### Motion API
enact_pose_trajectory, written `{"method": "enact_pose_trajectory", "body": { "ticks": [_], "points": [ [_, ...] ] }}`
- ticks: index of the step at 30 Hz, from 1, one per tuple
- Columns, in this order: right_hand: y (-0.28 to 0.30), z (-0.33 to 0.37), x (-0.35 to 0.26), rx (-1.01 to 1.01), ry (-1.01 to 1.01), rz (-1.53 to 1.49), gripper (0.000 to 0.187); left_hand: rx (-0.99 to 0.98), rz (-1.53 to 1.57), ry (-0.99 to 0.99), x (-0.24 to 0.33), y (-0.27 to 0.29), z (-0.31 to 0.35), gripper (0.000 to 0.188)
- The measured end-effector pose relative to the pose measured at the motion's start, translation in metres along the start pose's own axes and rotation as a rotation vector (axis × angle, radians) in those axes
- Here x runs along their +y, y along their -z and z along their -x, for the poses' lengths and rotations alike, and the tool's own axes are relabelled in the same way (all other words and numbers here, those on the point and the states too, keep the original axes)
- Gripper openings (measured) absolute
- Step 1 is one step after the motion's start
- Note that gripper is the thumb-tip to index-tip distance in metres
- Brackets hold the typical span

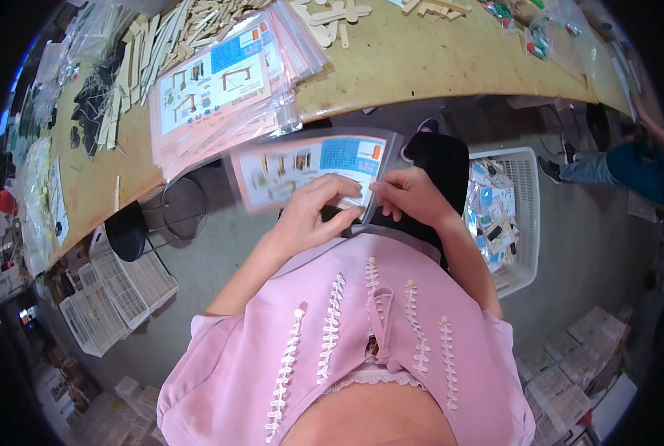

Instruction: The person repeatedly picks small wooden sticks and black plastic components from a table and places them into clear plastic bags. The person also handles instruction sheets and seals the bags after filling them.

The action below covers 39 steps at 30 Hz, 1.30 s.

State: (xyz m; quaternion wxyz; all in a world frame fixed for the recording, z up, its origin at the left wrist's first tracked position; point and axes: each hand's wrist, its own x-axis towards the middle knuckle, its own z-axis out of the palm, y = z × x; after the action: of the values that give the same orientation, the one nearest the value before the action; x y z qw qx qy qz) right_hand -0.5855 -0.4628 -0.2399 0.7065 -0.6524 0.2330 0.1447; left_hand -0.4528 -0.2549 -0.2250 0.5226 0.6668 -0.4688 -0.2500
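One clear plastic pouch (269, 182), flat, oblong, transparent at the margins; pink-bordered printed card inside, showing small brown and black pictures on white, a blue panel and an orange-red figure toward its right end. Left portion blurred. Location: above the lap, just off the near edge of the worktable (443, 82), lying slightly aslant.

Two bare hands. Left hand (313, 212): fingers and thumb bent, gripping the pouch's near right part. Right hand (415, 197): thumb and forefinger pinched on its right edge.

Edges: tan tabletop curving across the view; stack of similar printed pouches (216, 89) overhanging its rim, close to the held pouch; contact between them cannot be told.

Room: gap between table and torso, widest leftward over grey floor (220, 253); stretch of tabletop right of the stack. One white basket (526, 215), filled with packets, stands beyond the right forearm.
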Motion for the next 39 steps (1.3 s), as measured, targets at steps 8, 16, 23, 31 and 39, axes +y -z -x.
{"method": "enact_pose_trajectory", "body": {
  "ticks": [8,16,23,31,39],
  "points": [
    [-0.017,0.001,0.019,0.181,0.282,-0.285,0.020,-0.072,0.164,0.337,-0.004,-0.027,-0.021,0.024],
    [-0.027,-0.008,0.019,0.270,0.463,-0.355,0.023,0.189,0.105,0.301,-0.022,-0.029,-0.037,0.019],
    [-0.024,0.027,-0.008,0.546,0.628,0.511,0.007,0.409,-0.304,-0.014,-0.009,-0.025,-0.055,0.005],
    [-0.002,0.045,-0.058,0.507,0.553,1.208,0.035,0.336,-0.479,-0.147,0.012,0.008,-0.043,0.009],
    [-0.012,0.032,-0.062,0.333,0.703,0.944,0.013,0.181,-0.411,-0.056,0.030,0.106,-0.035,0.014]
  ]
}}
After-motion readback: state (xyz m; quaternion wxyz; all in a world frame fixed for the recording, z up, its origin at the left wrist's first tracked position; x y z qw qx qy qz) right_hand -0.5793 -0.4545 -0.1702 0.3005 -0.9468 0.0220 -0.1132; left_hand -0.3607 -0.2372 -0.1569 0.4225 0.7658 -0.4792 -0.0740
